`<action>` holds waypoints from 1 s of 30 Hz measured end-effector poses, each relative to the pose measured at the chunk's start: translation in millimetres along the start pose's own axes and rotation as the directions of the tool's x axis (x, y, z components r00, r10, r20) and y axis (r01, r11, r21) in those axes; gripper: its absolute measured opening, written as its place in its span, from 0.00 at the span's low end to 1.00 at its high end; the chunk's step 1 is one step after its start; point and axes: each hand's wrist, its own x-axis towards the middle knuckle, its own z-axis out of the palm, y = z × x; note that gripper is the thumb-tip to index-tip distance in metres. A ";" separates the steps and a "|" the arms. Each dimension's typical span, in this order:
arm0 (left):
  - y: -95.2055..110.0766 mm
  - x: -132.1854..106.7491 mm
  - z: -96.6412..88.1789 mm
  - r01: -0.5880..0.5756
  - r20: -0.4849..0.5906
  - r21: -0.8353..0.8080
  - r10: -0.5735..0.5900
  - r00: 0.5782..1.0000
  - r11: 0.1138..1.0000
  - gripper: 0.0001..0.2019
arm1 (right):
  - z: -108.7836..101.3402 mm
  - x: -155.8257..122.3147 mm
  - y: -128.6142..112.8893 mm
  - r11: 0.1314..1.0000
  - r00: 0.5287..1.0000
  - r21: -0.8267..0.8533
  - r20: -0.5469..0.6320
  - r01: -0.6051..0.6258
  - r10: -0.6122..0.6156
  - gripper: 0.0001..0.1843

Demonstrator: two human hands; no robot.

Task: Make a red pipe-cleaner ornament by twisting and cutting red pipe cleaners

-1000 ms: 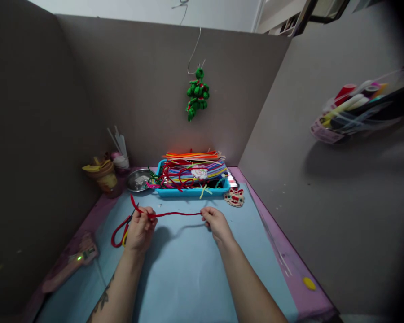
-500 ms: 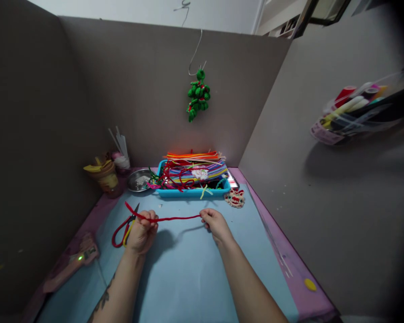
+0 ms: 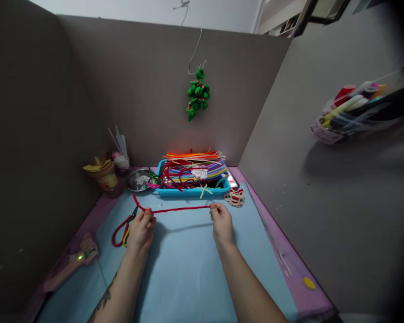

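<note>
Red strand [image 3: 182,209] held clear above the surface [image 3: 188,269], nearly straight between both hands. Left hand [image 3: 142,229]: grip closed on it, short tail poking out beyond. Right hand [image 3: 222,222]: grip pinching the other end, tip hidden from me. Step in hand, I judge: drawing it straight. Next move calls for even, gentle tension (scissors [image 3: 129,219] lie beside the left hand).

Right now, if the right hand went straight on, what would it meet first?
Likely the blue tray; depth is unclear, so the right hand might pass above it.
</note>
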 end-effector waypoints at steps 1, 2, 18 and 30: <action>-1.4 -1.0 0.9 0.010 0.002 -0.001 -0.010 1.000 1.000 0.15 | 0.3 -0.7 -0.6 1.000 1.000 0.024 -0.015 0.006 -0.006 0.15; -2.8 -2.1 1.9 0.021 0.004 -0.005 -0.021 1.000 1.000 0.15 | 0.8 -1.4 -1.0 0.999 1.000 0.052 -0.027 0.009 -0.008 0.15; -5.1 -8.7 11.2 0.056 -0.022 -0.186 -0.061 0.998 0.981 0.12 | 16.1 -14.1 -2.4 0.988 0.998 0.151 -0.038 -0.043 0.049 0.15; -1.5 -2.7 6.8 0.041 -0.027 -0.081 -0.043 0.999 0.996 0.09 | 9.3 -9.4 -4.9 0.997 0.997 0.063 0.063 0.041 -0.045 0.15</action>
